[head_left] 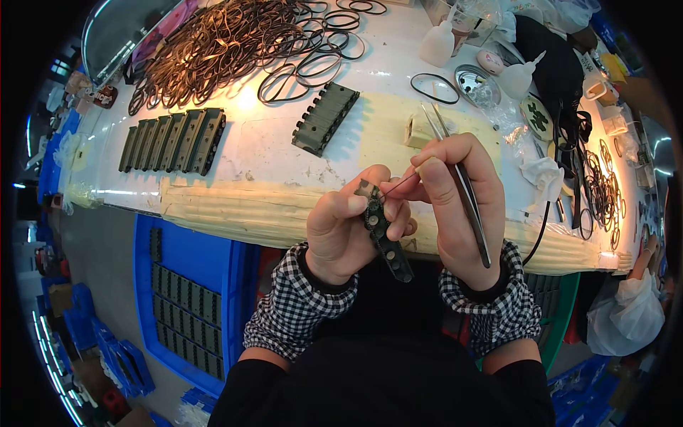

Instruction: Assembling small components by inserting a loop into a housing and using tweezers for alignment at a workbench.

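My left hand (343,226) grips a long dark green plastic strip (389,242) with round studs, held upright in front of my chest. My right hand (455,192) holds metal tweezers (462,186) along its palm and pinches a thin dark rubber band (398,186) between thumb and forefinger, stretched toward the top of the strip. Both wrists wear black-and-white checked sleeve covers.
On the white table lie a row of similar green strips (174,140), one more strip (326,118), a big heap of dark rubber bands (228,43), squeeze bottles (437,44) and a metal dish (475,77). A blue tray (192,299) with strips sits at lower left.
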`<state>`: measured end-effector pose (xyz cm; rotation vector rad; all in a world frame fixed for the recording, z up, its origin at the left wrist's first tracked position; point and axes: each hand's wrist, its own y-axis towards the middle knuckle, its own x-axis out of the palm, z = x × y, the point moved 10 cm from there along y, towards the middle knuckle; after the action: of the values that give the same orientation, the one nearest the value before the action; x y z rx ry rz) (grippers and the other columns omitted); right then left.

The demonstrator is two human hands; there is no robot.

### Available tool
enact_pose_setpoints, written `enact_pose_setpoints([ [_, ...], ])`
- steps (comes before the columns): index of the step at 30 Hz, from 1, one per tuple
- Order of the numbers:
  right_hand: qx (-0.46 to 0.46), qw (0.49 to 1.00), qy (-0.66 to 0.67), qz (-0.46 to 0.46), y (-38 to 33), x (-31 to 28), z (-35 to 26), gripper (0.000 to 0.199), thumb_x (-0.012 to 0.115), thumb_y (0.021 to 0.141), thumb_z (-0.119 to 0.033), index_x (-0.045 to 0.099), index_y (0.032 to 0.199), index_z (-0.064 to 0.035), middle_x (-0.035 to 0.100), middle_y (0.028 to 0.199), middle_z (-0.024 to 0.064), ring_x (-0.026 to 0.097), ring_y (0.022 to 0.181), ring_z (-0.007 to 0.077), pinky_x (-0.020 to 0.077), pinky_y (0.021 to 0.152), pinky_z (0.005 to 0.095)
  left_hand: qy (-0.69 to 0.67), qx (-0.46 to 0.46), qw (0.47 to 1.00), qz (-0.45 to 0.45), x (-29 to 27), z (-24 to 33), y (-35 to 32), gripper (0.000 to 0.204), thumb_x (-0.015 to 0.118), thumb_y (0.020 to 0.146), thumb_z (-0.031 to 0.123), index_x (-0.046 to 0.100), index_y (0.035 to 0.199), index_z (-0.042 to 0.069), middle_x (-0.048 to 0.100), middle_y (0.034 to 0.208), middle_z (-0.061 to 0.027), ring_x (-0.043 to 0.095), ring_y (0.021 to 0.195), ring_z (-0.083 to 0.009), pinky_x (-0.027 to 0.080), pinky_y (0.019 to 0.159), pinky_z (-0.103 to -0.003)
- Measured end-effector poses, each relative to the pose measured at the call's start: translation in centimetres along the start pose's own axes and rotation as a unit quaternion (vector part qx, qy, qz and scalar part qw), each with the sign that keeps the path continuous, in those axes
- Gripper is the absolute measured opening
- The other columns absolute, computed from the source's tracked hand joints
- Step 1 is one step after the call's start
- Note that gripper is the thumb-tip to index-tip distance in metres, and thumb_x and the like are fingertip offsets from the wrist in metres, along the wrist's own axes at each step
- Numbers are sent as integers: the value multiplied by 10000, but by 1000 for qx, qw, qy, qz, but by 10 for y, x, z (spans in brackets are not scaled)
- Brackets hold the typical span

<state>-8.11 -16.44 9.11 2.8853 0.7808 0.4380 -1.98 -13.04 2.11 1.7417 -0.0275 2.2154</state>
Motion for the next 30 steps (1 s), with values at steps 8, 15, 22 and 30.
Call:
enact_pose_setpoints([
  [8,-5,1000,-18,7,0,-1,-2,143,481,994,-151,475,982,-8,634,813,105,604,643,98,518,512,210,-2,-1,1000,0,0,-1,0,201,564,830,257,511,959,113,563,854,-36,569,770,-186,405,796,-359],
  [15,-3,1000,-17,5,-1,-1,-1,143,477,995,-149,472,979,-7,632,816,109,606,651,102,520,514,214,-5,-2,1000,-4,-1,0,0,207,570,824,259,512,952,107,563,857,-39,570,771,-188,403,788,-354],
  [22,-13,1000,-4,-2,-1,1,-2,119,474,992,-119,469,977,-1,631,831,120,606,663,105,527,534,216,-1,0,1000,2,-1,0,0,205,574,819,259,509,940,106,564,855,-37,570,767,-186,403,784,-353],
  [30,-113,989,-96,26,-4,-5,-22,90,497,973,-69,496,986,20,615,835,80,608,719,103,533,623,226,11,-2,1000,2,1,1,1,179,568,819,256,468,876,120,546,838,-38,562,752,-187,399,783,-357],
])
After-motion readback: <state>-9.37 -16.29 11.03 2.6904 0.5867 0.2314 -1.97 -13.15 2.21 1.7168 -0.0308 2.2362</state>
